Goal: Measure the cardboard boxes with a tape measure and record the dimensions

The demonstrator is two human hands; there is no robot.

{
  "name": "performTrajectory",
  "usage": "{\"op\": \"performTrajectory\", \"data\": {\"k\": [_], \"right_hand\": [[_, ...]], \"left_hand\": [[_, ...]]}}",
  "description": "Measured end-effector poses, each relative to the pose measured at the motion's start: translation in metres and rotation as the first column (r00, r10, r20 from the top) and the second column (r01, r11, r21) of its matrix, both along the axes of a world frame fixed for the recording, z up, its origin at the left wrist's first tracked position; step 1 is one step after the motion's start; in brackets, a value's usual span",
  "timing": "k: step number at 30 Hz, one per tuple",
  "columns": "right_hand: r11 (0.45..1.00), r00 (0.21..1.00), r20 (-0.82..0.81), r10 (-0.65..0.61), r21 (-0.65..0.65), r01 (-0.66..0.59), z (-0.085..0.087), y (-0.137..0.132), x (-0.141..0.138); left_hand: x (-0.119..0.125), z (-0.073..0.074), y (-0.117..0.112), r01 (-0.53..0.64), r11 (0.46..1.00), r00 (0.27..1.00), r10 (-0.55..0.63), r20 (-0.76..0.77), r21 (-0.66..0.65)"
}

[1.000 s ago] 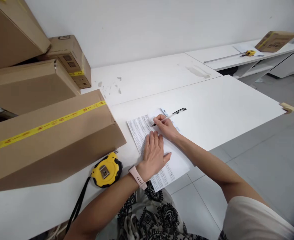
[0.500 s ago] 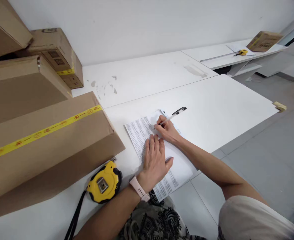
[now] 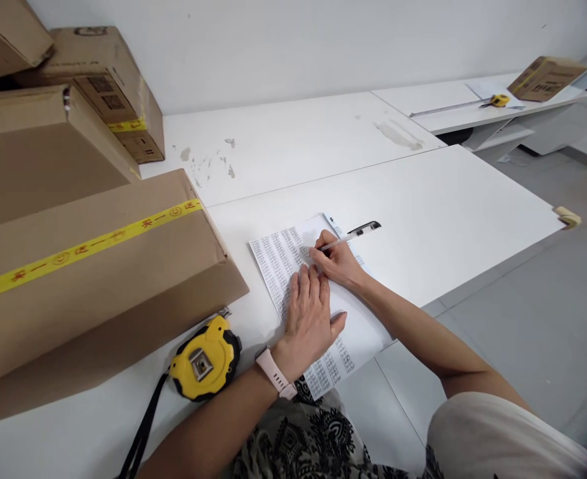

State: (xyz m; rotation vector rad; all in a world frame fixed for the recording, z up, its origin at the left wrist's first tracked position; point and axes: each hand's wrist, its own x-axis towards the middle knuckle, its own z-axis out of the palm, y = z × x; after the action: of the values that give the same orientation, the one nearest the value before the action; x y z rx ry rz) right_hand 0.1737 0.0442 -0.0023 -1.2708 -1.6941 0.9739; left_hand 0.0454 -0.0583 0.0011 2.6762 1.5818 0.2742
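Note:
My right hand (image 3: pixel 340 261) grips a pen (image 3: pixel 355 233) with a clear barrel and a black clip, its tip hidden by the fingers over the paper. Flat on the same sheet lies my left hand (image 3: pixel 310 316), fingers stretched out and thumb apart, with a pale pink band on the wrist. The paper (image 3: pixel 360 316) carries columns of small handwritten marks, and a second sheet's edge shows beneath it. Left of my left forearm a yellow and black tape measure (image 3: pixel 206 359) rests on the white table (image 3: pixel 413 206), its black strap trailing toward me.
A long cardboard box (image 3: pixel 123 246) with yellow tape lies at the left, with more cardboard boxes (image 3: pixel 114 93) behind it. At the far right sit another box (image 3: pixel 545 78) and a second tape measure (image 3: pixel 499 100), its blade extended. A yellowish piece (image 3: pixel 567 216) covers the table corner.
The pen leans lower to the right in my right hand, which has shifted slightly. My left hand stays on the paper. The whole view has moved a little.

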Motion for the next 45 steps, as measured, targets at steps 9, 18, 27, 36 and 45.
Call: {"op": "performTrajectory", "data": {"k": [9, 18, 27, 36, 45], "right_hand": [[1.0, 1.0, 0.01, 0.003, -0.003, -0.003, 0.0019, -0.0007, -0.001], [1.0, 1.0, 0.016, 0.013, 0.014, -0.013, -0.0005, 0.0, 0.0], [1.0, 1.0, -0.001, 0.0, 0.012, 0.0, -0.0022, 0.0021, 0.0012], [1.0, 1.0, 0.028, -0.009, 0.02, 0.008, -0.0028, 0.0018, 0.0014], [1.0, 0.999, 0.034, -0.003, 0.02, 0.002, -0.0028, 0.003, 0.0018]], "left_hand": [[0.0003, 0.0002, 0.0004, 0.003, 1.0, 1.0, -0.003, 0.011, -0.003], [0.0, 0.001, -0.0002, 0.0, 1.0, 1.0, 0.0, 0.018, -0.004], [0.0002, 0.0002, 0.0005, -0.001, 1.0, 1.0, 0.001, 0.016, -0.008], [0.0001, 0.0015, 0.0001, -0.004, 1.0, 1.0, 0.005, 0.031, -0.02], [-0.0002, -0.001, -0.0001, 0.002, 1.0, 0.999, -0.002, 0.033, -0.013]]}}
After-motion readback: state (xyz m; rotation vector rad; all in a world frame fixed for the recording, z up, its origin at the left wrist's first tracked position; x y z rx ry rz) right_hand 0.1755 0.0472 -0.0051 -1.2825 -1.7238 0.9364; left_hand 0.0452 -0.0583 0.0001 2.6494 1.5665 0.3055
